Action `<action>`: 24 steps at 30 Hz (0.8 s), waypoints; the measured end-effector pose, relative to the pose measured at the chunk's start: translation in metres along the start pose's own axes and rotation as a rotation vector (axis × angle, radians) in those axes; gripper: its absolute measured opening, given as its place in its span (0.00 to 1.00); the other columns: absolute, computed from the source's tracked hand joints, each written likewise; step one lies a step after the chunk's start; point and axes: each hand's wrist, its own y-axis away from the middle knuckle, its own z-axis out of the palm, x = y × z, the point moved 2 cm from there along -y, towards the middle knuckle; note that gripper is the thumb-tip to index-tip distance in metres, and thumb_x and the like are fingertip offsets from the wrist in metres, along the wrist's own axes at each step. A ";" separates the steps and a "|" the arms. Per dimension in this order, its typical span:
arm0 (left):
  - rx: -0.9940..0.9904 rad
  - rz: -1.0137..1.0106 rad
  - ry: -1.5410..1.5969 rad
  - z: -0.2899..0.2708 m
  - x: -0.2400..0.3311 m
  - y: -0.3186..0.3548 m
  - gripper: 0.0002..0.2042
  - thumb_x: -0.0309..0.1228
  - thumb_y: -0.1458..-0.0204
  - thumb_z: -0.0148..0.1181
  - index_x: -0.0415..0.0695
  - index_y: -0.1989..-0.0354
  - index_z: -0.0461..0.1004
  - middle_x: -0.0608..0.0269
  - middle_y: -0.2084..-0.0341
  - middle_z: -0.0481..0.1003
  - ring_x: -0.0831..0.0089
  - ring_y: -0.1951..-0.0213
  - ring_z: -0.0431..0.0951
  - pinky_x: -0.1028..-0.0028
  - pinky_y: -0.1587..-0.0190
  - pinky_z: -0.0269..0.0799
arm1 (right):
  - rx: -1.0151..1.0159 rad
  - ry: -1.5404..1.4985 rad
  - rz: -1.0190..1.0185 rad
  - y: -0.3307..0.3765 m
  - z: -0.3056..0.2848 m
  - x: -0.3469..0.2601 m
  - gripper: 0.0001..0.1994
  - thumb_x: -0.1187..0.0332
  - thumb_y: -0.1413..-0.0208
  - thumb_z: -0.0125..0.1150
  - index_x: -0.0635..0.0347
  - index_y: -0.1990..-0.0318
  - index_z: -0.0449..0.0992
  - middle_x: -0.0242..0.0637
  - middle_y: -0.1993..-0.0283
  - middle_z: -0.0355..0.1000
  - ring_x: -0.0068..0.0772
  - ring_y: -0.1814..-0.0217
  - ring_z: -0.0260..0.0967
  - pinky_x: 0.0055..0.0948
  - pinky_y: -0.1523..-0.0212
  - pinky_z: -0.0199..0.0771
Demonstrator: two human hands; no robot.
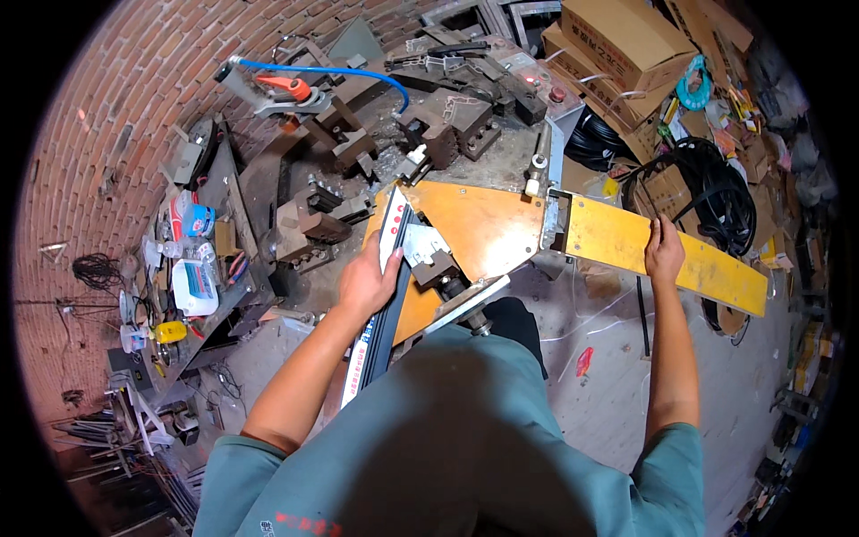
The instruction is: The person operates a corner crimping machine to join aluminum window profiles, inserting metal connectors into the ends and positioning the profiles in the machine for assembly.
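Under the person's chest, at the near edge of the cluttered bench, a long dark metal profile strip with a pale printed film along one side lies on the orange machine plate. Its long axis runs from the lower left, beside the person's body, up and slightly rightward to the plate's far left corner, so it points away from the person and toward the clamp blocks farther back. The left hand lies flat on top of the strip about midway along it, fingers stretched forward along the length and pressing down rather than wrapped around it. No gap shows between hand and strip. The silver clamp fixture sits just to the right of the strip, touching or nearly touching its edge; which one cannot be told from this view.

The right hand is well apart from the strip, off to the right, with its fingers curled over the far edge of the long yellow arm that juts rightward from the machine. It appears closed on that arm. The left hand is thus the one on the strip, and the strip's free lower end reaches back past the left forearm. Cardboard boxes are stacked beyond the bench at upper right, and black cable coils lie beside them.
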 end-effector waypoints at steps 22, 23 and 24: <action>-0.283 0.042 0.033 -0.007 -0.048 0.078 0.51 0.39 0.44 0.64 0.52 0.21 0.31 0.38 0.66 0.81 0.37 0.65 0.82 0.50 0.59 0.79 | -0.021 -0.006 0.011 -0.001 0.000 -0.002 0.16 0.59 0.30 0.55 0.60 0.48 0.80 0.50 0.50 0.80 0.53 0.50 0.78 0.40 0.48 0.78; -0.293 0.041 0.020 -0.008 -0.048 0.077 0.51 0.39 0.44 0.64 0.52 0.21 0.31 0.38 0.66 0.81 0.37 0.65 0.82 0.50 0.59 0.79 | -0.020 -0.008 0.017 0.001 0.000 0.000 0.16 0.59 0.30 0.55 0.60 0.48 0.80 0.50 0.50 0.80 0.53 0.50 0.78 0.40 0.48 0.78; -0.302 0.039 0.007 -0.009 -0.047 0.076 0.51 0.39 0.44 0.64 0.52 0.21 0.31 0.38 0.66 0.81 0.37 0.65 0.82 0.50 0.59 0.79 | -0.019 -0.012 0.023 0.001 0.000 0.000 0.16 0.59 0.30 0.55 0.60 0.48 0.80 0.50 0.50 0.80 0.53 0.49 0.78 0.40 0.49 0.78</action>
